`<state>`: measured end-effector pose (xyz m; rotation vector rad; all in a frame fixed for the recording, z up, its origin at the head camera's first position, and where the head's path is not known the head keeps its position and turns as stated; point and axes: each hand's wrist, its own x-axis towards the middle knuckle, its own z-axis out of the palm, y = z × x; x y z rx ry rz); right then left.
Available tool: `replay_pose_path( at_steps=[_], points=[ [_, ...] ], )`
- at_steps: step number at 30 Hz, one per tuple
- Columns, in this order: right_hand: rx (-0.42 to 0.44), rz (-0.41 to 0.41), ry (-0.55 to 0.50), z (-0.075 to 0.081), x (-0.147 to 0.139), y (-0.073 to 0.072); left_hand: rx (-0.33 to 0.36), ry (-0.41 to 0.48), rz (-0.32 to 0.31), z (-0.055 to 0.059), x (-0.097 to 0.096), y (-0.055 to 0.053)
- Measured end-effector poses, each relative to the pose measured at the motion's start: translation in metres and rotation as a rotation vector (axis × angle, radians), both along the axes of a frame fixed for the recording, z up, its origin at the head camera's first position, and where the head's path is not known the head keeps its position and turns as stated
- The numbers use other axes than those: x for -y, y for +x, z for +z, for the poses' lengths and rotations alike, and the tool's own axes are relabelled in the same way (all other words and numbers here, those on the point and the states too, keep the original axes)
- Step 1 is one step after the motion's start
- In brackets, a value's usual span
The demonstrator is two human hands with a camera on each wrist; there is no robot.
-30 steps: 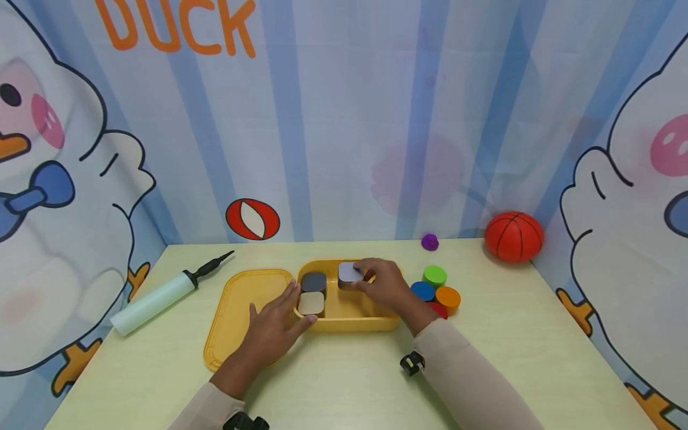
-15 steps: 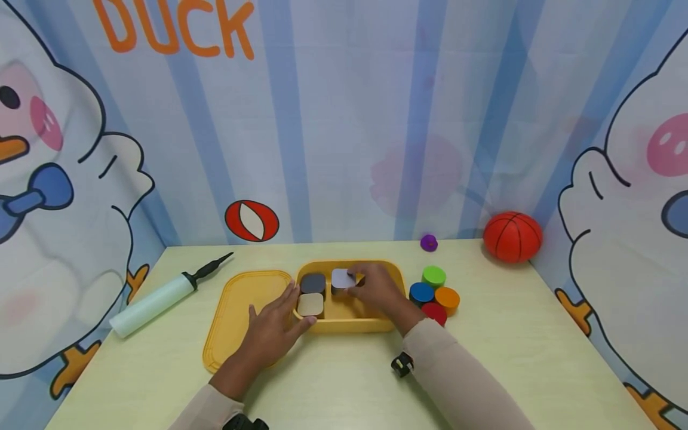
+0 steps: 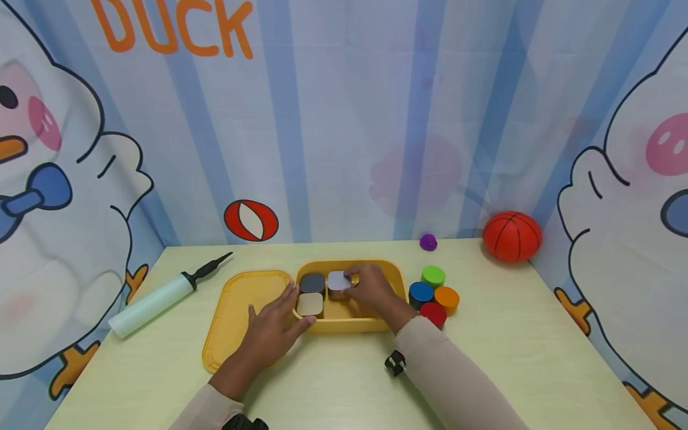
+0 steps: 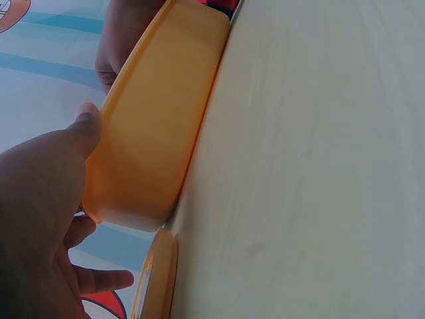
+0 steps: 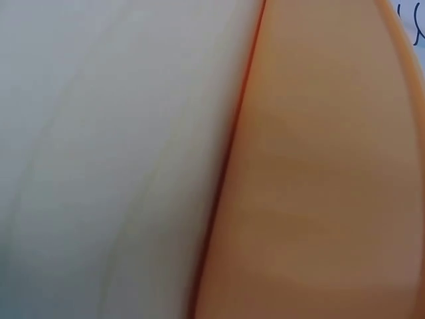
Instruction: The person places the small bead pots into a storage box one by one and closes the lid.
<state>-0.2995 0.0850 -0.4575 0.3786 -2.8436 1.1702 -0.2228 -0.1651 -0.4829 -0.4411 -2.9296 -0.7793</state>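
Observation:
My right hand (image 3: pixel 372 289) pinches a lavender rounded-square block (image 3: pixel 338 282) inside the yellow box (image 3: pixel 355 325). The block is beside a dark grey block (image 3: pixel 312 283), with a cream block (image 3: pixel 310 304) in front of the grey one, at the box's left end. My left hand (image 3: pixel 270 325) lies at the box's left end, fingers spread and fairly straight. Its thumb touches the rim in the left wrist view, where the box's outer wall (image 4: pixel 156 113) shows. The right wrist view has only the box wall (image 5: pixel 319 166) and tabletop; the right hand is out of that view.
A yellow lid (image 3: pixel 236 304) lies left of the box, partly under the left hand. Right of the box stand green (image 3: pixel 433 275), blue (image 3: pixel 421 294), orange (image 3: pixel 447 298) and red (image 3: pixel 433 314) round pieces. Farther out are a pump (image 3: pixel 156 303), a purple piece (image 3: pixel 428 242) and a red ball (image 3: pixel 512 236).
My right hand has moved left and slightly down with the lavender block, bringing it beside the dark grey one. The red round piece is more exposed. My left hand has stayed put.

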Motion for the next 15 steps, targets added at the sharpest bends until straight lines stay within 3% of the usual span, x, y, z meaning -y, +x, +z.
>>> replay_pose_path(
  at_steps=[15],
  points=[
    [0.015, 0.036, -0.009, -0.0022, 0.0016, 0.0020, -0.007, -0.014, 0.004, -0.0024, 0.0000, -0.0016]
  ],
)
